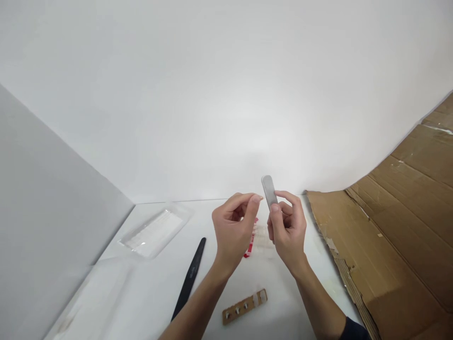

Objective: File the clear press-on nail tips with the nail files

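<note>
Raised above the white table, my right hand [288, 226] grips a slim grey bar with a rounded end [269, 189] between thumb and fingers, its index finger resting along the bar's edge. Close to the bar's left side, my left hand [235, 231] is pinched at thumb and index finger. A tiny pale tip shows at that pinch, too small to name. Below the hands lies a brown strip [244, 307] with small metal pieces set along it. Partly hidden behind my hands is a clear packet [264, 241] with a red-and-white edge [249, 245].
A black tapered tool [193, 271] with pale lettering lies left of my left forearm. Clear plastic packaging [155, 233] sits at the back left. Brown cardboard [389, 236] rises along the right side, and white walls [226, 94] stand behind and to the left.
</note>
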Demonstrator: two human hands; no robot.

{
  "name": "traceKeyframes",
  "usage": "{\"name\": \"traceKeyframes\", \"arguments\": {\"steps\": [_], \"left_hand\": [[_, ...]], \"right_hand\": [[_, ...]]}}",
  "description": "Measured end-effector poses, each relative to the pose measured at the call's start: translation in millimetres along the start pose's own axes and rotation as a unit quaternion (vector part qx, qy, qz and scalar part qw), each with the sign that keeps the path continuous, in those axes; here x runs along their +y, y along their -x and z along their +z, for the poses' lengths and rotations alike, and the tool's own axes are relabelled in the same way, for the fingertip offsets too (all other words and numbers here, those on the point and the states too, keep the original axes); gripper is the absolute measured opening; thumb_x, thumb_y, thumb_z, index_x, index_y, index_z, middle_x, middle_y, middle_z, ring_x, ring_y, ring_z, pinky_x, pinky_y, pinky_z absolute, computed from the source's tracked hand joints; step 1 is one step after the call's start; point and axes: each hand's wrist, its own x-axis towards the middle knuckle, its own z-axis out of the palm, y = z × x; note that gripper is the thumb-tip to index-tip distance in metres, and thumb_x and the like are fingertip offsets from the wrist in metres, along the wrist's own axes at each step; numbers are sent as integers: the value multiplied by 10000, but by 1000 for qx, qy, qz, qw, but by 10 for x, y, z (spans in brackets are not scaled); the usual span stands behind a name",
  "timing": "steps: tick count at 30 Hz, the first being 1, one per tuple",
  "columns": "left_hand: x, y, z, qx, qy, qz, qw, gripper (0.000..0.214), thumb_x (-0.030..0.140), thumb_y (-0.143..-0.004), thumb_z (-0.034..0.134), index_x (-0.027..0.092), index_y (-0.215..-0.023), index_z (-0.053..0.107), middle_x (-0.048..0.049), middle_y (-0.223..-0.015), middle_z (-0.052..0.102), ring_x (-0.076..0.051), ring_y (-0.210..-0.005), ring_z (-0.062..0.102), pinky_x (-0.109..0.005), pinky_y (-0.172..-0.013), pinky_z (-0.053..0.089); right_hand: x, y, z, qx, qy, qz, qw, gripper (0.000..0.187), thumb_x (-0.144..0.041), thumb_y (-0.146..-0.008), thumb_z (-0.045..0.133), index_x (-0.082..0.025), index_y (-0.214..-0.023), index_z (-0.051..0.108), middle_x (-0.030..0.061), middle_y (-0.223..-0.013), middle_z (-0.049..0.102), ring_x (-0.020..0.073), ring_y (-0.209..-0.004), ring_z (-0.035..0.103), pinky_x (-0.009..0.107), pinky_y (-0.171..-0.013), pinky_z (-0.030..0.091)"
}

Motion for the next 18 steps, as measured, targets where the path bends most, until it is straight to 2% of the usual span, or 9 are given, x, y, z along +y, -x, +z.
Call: {"name": "traceKeyframes", "arguments": {"steps": [4,8,14,18], "left_hand": [[23,25,15,1,0,5,1000,206,283,-928,719,183,-761,785,5,-650,638,-103,-578,481,-245,-527,396],[26,15,0,22,3,17,1000,179,252,-930,722,190,-775,785,27,-625,597,-89,-562,465,-227,-516,389],[-14,28,-11,-7,-6,30,1000,219,242,-940,719,182,-734,758,16,-632,617,-93,-578,473,-225,-525,401],[-39,10,-27,16,-5,52,999,210,234,-944,720,181,-743,755,26,-618,587,-87,-573,460,-219,-515,388]], "right_hand": [[-1,8,5,-1,-5,2,1000,234,-392,-1074,580,-269,-1270,618,-108,-615,429,76,-450,402,201,-425,344],[-12,8,11,-26,-2,-6,1000,219,-372,-1075,576,-264,-1260,619,-106,-618,433,72,-450,391,206,-431,333],[-30,19,22,-27,-2,2,1000,217,-368,-1080,563,-265,-1264,615,-104,-634,419,74,-459,392,206,-433,330],[-30,17,29,-50,-3,-10,999,203,-339,-1077,560,-274,-1262,617,-106,-639,412,70,-461,384,202,-440,329]]}}
